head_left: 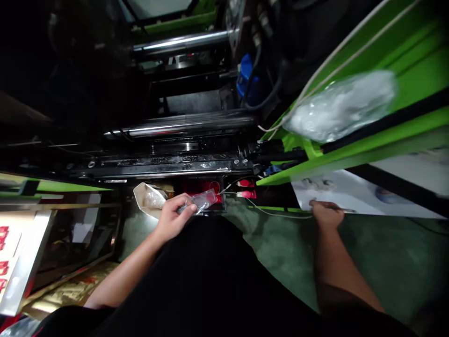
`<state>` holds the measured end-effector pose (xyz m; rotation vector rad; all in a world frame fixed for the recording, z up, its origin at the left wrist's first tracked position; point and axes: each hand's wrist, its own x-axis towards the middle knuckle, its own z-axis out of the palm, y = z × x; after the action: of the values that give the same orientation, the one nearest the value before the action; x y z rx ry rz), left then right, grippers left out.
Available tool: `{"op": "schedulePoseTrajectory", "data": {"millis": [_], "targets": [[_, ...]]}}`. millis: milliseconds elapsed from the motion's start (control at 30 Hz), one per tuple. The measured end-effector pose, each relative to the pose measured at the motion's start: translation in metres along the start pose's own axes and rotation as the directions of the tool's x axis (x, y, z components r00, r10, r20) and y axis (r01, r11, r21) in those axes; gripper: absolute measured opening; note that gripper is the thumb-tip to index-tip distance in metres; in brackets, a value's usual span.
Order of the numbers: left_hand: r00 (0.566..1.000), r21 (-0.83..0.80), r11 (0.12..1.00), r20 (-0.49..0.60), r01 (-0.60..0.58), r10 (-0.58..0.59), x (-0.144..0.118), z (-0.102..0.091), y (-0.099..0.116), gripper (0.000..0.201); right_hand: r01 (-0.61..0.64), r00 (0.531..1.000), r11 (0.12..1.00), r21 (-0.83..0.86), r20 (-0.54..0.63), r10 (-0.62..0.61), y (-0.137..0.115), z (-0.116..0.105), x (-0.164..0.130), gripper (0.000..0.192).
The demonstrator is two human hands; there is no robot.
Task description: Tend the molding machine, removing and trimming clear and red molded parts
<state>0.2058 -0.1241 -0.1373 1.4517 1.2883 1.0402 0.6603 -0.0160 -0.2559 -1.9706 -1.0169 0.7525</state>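
My left hand (177, 213) is closed around a small clear plastic packet (204, 201), thumb on top, just above a red bin (191, 187). Two red plugs or handles with thin wires (246, 194) lie to the right of the packet. At the lower edge of a white printed sheet (336, 189) is my right hand (328, 214), its fingers curled against the paper. A thin dark item (349, 210) shows beside that hand; whether the fingers grip it or the sheet is unclear.
A dark machine with shiny metal bars (182, 124) fills the space ahead. A clear bag of white material (345, 105) rests on the green panel (414, 51). An opened cardboard box (142, 199) stands left of my hand. A metal-edged table (26, 267) holds red parts.
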Motion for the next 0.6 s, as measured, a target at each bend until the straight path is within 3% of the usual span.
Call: {"op": "schedulePoseTrajectory", "data": {"millis": [100, 200, 267, 333, 400, 433, 600], "targets": [[0.999, 0.049, 0.998, -0.027, -0.041, 0.043, 0.003, -0.005, 0.005, 0.029, -0.007, 1.000, 0.995, 0.100, -0.025, 0.010, -0.028, 0.017, -0.046, 0.034], [0.995, 0.147, 0.985, -0.026, -0.094, 0.099, 0.007, -0.007, 0.015, 0.026, 0.063, 0.987, 0.970, 0.234, 0.131, -0.095, -0.086, 0.036, -0.123, 0.031], [0.989, 0.204, 0.968, 0.005, -0.144, 0.147, 0.009, -0.005, 0.020, 0.022, 0.196, 0.913, 0.929, 0.315, 0.286, -0.290, -0.133, 0.047, -0.174, 0.025], [0.980, 0.227, 0.953, 0.049, -0.201, 0.195, 0.010, -0.003, 0.025, 0.020, 0.432, 0.783, 0.807, 0.402, 0.277, -0.557, -0.173, 0.058, -0.209, 0.012], [0.972, 0.246, 0.940, 0.075, -0.236, 0.225, 0.009, 0.000, 0.030, 0.019, 0.553, 0.695, 0.693, 0.462, 0.203, -0.690, -0.197, 0.066, -0.227, 0.011], [0.968, 0.258, 0.933, 0.081, -0.250, 0.237, 0.009, 0.001, 0.032, 0.019, 0.579, 0.677, 0.661, 0.477, 0.171, -0.716, -0.204, 0.068, -0.230, 0.012], [0.942, 0.348, 0.876, 0.083, -0.334, 0.326, 0.002, 0.003, 0.040, 0.010, 0.604, 0.646, 0.633, 0.484, 0.168, -0.745, -0.206, 0.069, -0.230, 0.014]]}}
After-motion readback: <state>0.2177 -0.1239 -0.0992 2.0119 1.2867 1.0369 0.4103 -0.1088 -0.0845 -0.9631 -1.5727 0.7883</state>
